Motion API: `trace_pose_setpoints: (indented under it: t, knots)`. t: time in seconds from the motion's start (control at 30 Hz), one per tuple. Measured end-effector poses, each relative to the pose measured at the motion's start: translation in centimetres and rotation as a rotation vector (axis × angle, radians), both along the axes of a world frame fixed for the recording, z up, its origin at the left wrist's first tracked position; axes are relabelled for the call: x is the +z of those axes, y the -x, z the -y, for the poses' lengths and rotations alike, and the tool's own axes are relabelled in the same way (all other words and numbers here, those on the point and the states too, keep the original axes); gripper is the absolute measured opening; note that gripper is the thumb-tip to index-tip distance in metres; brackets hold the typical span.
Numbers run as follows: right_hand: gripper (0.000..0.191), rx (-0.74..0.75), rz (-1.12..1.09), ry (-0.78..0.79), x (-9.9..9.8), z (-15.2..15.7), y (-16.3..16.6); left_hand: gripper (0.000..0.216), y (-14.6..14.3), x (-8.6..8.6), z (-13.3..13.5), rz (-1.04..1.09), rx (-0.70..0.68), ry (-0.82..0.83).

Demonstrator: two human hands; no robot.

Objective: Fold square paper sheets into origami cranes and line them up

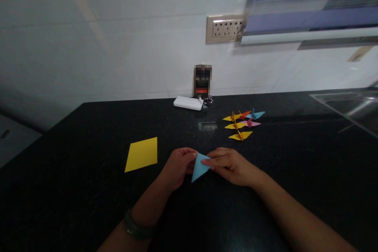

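A folded piece of light blue origami paper (200, 168), roughly triangular, sits between my hands over the dark countertop. My left hand (179, 166) pinches its upper left edge, thumb on top. From the other side, my right hand (232, 165) holds the right edge, with fingertips lying over the paper's face. Its lower point hangs toward me. Left of my left hand lies a flat yellow sheet of paper (142, 154). Beyond my right hand stand several folded paper cranes, among them a yellow crane (241, 136), a pink crane (250, 123) and a blue crane (254, 114).
At the back, a phone (202, 80) leans against the tiled wall (132, 47), its screen pixelated. In front of it are a white power bank (188, 103) and a beaded strap (208, 102). A metal sink (354, 108) is set in the counter (88, 141) at far right.
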State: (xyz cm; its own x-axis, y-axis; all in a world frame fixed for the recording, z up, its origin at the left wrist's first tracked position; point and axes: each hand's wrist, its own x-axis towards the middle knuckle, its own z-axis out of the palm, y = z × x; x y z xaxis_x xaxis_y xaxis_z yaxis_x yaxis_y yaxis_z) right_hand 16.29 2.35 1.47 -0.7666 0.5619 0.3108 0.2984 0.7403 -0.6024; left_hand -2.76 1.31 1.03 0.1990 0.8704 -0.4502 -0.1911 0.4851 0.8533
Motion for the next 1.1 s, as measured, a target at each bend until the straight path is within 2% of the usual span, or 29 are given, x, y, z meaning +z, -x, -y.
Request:
trace_pose_setpoints:
  t: [0.23,0.5,0.63,0.73,0.8,0.93,1.1]
  knots:
    - [0.035,0.029,-0.010,-0.018,0.0,-0.1,0.1,0.015,-0.2,0.0,0.1,-0.023,-0.014,0.028]
    - [0.042,0.027,-0.098,0.053,-0.4,-0.1,0.1,0.018,-0.4,-0.5,0.3,-0.089,0.019,-0.044]
    - [0.033,-0.045,-0.185,0.203,-0.5,0.2,0.3,0.016,-0.4,-0.5,0.2,-0.170,0.036,-0.110]
    - [0.017,-0.252,-0.187,0.355,-0.6,0.4,0.8,0.014,-0.4,-0.6,0.3,-0.238,0.023,-0.191]
    - [0.015,-0.365,-0.167,0.414,-0.8,0.5,1.2,0.013,-0.6,-0.6,0.3,-0.276,0.003,-0.227]
    - [0.018,-0.337,-0.109,0.483,-1.4,0.3,1.5,0.011,-0.8,-0.4,0.4,-0.339,-0.004,-0.265]
    - [0.018,-0.351,-0.121,0.520,-1.5,0.3,1.3,0.012,-0.9,-0.1,0.4,-0.283,-0.007,-0.215]
